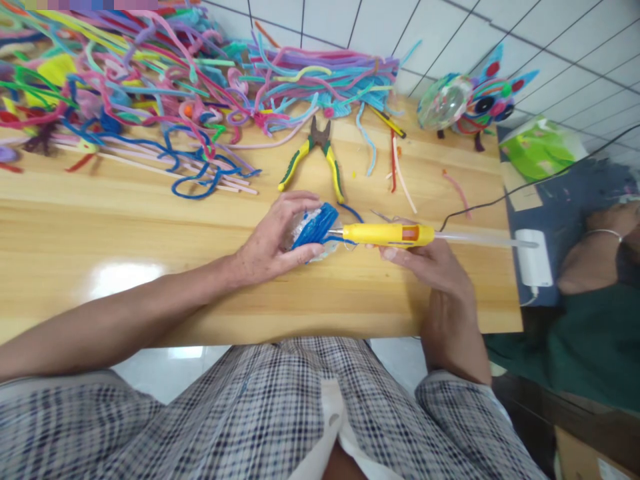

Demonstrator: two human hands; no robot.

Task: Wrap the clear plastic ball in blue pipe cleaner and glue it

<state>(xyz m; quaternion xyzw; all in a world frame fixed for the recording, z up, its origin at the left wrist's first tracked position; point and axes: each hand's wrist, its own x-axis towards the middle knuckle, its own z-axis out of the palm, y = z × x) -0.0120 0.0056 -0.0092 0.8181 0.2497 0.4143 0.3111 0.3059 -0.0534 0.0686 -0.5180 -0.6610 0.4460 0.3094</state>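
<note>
My left hand point(277, 240) is closed around a clear plastic piece wrapped with blue pipe cleaner point(316, 225). My right hand point(425, 263) grips a yellow hot glue gun point(380, 233), with a clear glue stick point(477, 239) sticking out of its back end. The gun's metal nozzle points left and meets the blue wrapping; whether it touches is too small to tell. A loose blue strand trails from the wrapping under the nozzle. Just beyond my hands, pliers point(320, 143) with yellow and green handles lie spread on the table.
Piles of coloured pipe cleaners point(320, 80) cover the back left. A decorated figure with a clear ball point(445, 100) stands at the back right. A black cord point(500, 199) runs right past a white plugged-in box point(534, 259). Another person's arm point(593, 250) is at the right edge.
</note>
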